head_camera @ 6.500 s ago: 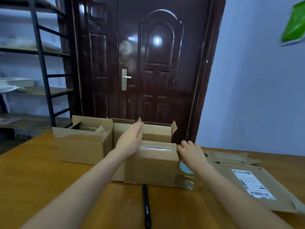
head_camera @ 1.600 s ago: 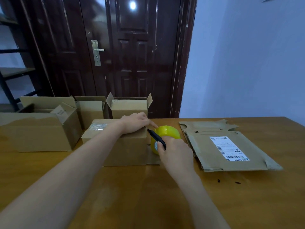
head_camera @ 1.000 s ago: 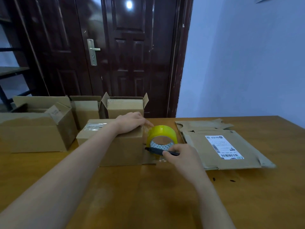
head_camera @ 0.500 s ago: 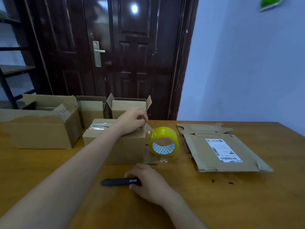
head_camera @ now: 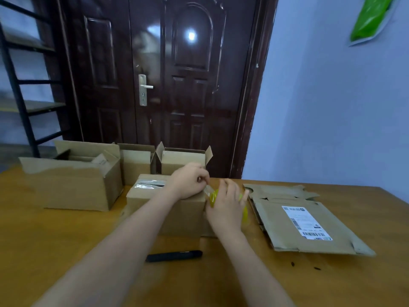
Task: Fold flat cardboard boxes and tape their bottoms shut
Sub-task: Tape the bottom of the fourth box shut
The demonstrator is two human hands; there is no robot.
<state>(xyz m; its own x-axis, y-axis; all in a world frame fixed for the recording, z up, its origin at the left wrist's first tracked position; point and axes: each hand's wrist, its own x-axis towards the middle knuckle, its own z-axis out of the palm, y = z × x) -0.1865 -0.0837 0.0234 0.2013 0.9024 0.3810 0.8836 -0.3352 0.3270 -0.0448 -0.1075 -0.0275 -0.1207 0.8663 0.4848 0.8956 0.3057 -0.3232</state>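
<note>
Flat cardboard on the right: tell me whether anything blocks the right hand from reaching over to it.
Nothing visible blocks it. The right hand is on the yellow tape roll, and the flat cardboard lies just beyond the roll on the table. Nothing lies on top of it.

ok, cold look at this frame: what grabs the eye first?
The two hands meeting at mid-table: the left hand pinches a clear tape end over the taped cardboard box, while the right hand covers the yellow tape roll beside it. Next, the flattened cardboard box with a shipping label lying to the right, and the black pen-like cutter on the wooden table in front.
</note>
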